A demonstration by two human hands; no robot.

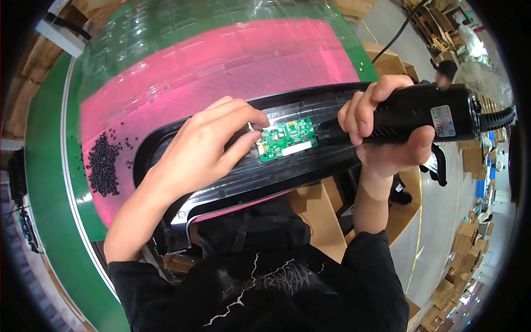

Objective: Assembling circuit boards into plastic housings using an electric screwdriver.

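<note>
1. I have the green circuit board lying inside the long black housing, between my two hands.
2. My left hand reaches over from the left, thumb and forefinger near each other at the board's upper-left corner; I cannot tell whether that grip is pinching anything.
3. My right hand is clamped around the black power tool, its grip to the right of the board. The tool's nose points left at the board's right edge; I cannot tell if they touch.
4. I count one board, one tool and one housing. The small black pieces heaped left of the housing, on the pink mat covering the green tabletop, are too many to count.
5. I see one pale sticker with a square code on the tool, a blank-looking white strip on the board, and lightning artwork on the black shirt.
</note>
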